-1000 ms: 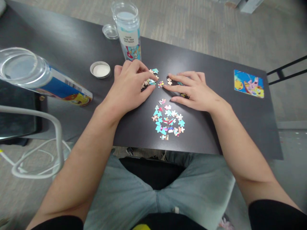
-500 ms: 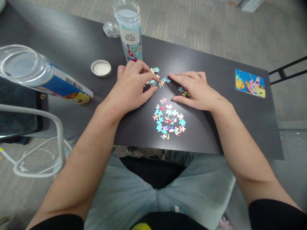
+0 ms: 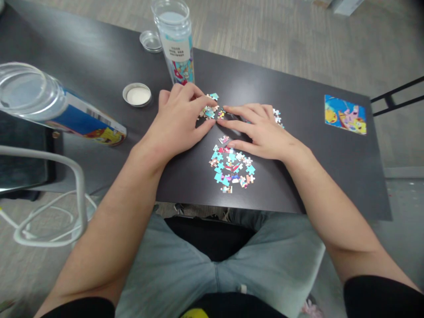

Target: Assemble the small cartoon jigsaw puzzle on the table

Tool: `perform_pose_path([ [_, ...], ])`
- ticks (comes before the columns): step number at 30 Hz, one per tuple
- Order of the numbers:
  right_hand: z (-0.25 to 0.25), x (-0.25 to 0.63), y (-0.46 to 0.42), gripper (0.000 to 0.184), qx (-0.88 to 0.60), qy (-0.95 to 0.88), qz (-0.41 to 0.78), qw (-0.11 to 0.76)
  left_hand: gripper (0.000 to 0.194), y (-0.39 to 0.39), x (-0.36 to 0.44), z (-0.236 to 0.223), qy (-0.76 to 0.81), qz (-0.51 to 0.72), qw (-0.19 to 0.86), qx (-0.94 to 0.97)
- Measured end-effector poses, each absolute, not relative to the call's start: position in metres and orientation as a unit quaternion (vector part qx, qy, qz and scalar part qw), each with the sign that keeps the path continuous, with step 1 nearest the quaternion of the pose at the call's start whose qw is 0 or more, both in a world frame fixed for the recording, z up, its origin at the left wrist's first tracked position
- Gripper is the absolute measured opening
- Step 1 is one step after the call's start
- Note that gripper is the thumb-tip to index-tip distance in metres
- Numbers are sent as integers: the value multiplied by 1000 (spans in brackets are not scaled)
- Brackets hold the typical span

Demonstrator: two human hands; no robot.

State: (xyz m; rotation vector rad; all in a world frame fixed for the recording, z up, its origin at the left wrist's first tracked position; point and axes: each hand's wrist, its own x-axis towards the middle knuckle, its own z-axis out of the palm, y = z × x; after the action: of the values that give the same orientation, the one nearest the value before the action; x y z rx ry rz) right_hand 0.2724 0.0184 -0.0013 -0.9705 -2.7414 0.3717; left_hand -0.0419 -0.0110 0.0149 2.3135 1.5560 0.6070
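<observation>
My left hand is curved around a pile of jigsaw pieces, thumb and index finger apart; the other fingertips are hidden behind the hand. My right hand lies palm down with its fingers spread. Its index and middle fingertips touch or hover by a small yellow and pink jigsaw piece, just right of the pile. More jigsaw pieces peek out behind the right knuckles, partly covered. Closer to me is a loose group of teal, white and red jigsaw pieces, with the right thumb at its upper edge.
A clear tube stands behind my left hand, and a blue-labelled tube is at the left. Two round lids lie between them. A cartoon picture card lies at the table's right end. A white cable hangs at lower left.
My right hand has moved left toward the left hand, its fingers more spread. Pieces once under its palm are covered, and others show behind its knuckles. The left hand has barely moved.
</observation>
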Motion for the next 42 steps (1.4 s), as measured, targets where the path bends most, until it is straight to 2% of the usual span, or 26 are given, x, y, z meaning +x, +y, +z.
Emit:
perform_pose_path([
  [7, 12, 297, 36, 76, -358, -916, 132, 129, 25, -9, -44, 20, 552, 222, 159, 788],
  [13, 15, 309, 43, 68, -373, -908, 115, 150, 25, -8, -44, 22, 562, 228, 161, 779],
  [19, 7, 304, 40, 60, -370, -915, 86, 136, 36, -5, -44, 26, 585, 267, 164, 748],
  [22, 6, 303, 40, 55, -375, -914, 83, 131, 34, -4, -44, 29, 585, 272, 158, 748],
  [28, 10, 299, 36, 61, -387, -909, 88, 125, 19, -7, -40, 28, 547, 245, 160, 784],
  [33, 7, 293, 32, 63, -375, -913, 93, 131, 24, -10, -35, 24, 491, 214, 163, 828],
  [37, 4, 289, 28, 65, -343, -920, 106, 157, 26, -9, -40, 25, 517, 233, 161, 808],
  [42, 9, 285, 24, 65, -356, -919, 123, 118, 17, -5, -51, 24, 554, 257, 176, 772],
])
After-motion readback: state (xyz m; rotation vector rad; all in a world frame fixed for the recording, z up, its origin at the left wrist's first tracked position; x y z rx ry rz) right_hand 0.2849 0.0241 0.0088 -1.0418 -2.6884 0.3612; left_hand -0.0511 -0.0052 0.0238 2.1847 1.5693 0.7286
